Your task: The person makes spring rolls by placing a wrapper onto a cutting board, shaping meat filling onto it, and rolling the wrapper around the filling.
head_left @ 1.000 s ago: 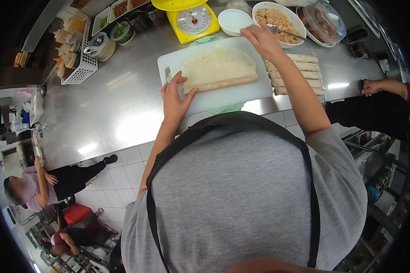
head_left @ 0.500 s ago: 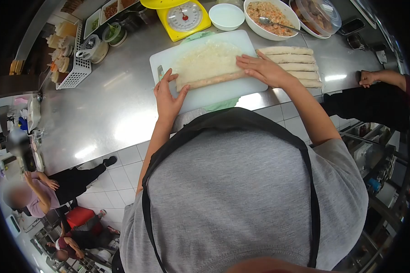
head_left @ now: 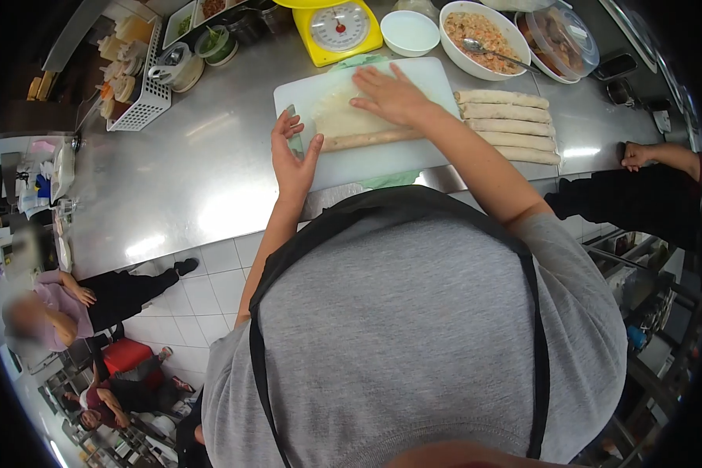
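Observation:
A pale, thin sheet (head_left: 343,113) lies on a white cutting board (head_left: 366,165), its near edge rolled into a long narrow roll (head_left: 366,140). My right hand (head_left: 388,95) rests palm down on the far part of the sheet, fingers spread. At the roll's left end is my left hand (head_left: 295,154), its fingers apart and nothing held; the thumb is close to the roll. Several finished-looking long rolls (head_left: 511,125) lie side by side just right of the board.
Behind the board stand a yellow scale (head_left: 339,30), a white bowl (head_left: 410,33), a bowl of filling with a spoon (head_left: 483,39) and a lidded container (head_left: 558,39). A white basket (head_left: 144,109) is at left. Another person's hand (head_left: 636,156) is at right.
My right hand has moved left and away from me, from the roll's right end onto the sheet's far part. My left hand's fingers have lifted slightly. The whole view has shifted a little.

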Motion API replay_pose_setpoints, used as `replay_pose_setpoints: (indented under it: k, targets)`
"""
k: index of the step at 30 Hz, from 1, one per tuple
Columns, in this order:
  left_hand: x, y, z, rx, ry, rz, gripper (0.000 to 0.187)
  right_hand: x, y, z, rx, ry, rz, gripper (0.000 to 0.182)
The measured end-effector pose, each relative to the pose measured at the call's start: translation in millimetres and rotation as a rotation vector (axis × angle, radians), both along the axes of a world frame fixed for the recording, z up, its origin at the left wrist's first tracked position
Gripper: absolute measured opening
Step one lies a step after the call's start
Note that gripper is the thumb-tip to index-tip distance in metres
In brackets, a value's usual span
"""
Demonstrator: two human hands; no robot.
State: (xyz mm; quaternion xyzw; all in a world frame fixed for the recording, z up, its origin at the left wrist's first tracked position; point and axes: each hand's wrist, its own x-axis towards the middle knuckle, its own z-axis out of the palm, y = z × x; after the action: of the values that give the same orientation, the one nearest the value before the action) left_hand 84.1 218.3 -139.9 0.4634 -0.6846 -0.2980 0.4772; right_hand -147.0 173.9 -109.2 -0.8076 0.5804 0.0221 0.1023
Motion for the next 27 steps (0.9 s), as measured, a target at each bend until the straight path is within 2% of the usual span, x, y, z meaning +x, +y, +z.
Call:
replay_pose_setpoints:
  k: [2,4,5,7,8,10,12,14,15,17,19,23,27]
  targets:
    - [2,0,-2,0.013,0.141,0.001,0.061,23,1,-3,0.023,-0.053,0.053,0.068]
    - [5,-3,-4,0.032,0.224,0.024,0.063,46,9,-5,0.030,-0.127,0.227,0.066]
    - [6,-4,-5,0.053,0.311,0.039,0.064,50,12,-2,0.028,-0.127,0.233,0.066]
    - [6,-1,-8,0.040,0.285,0.044,0.063,58,18,8,0.175,-0.298,0.311,0.060]
    - [6,-2,-8,0.018,0.256,0.046,0.062,60,21,12,0.157,-0.299,0.329,0.060]
    - [5,-1,-11,0.034,0.235,0.073,0.062,54,17,19,0.125,-0.468,0.233,0.053]
    - [8,-4,-12,0.009,0.196,0.025,0.057,49,18,16,0.081,-0.519,0.271,0.051]
    - [8,-5,-13,0.013,0.229,-0.003,0.057,54,25,33,0.303,-0.491,0.269,0.052]
    - [7,-4,-10,-0.012,0.200,-0.017,0.058,56,30,24,0.286,-0.485,0.299,0.052]
    - [8,-1,-4,-0.040,0.177,-0.032,0.059,58,37,1,-0.022,-0.553,0.262,0.045]
    - [6,3,2,-0.222,-0.148,-0.006,0.063,45,33,9,-0.028,-0.528,0.271,0.043]
    - [-6,13,22,-0.201,-0.289,-0.154,0.062,6,45,32,-0.101,-0.538,0.251,0.037]
    - [-28,8,30,-0.164,-0.470,-0.428,0.066,-5,69,14,-0.108,-0.497,0.190,0.035]
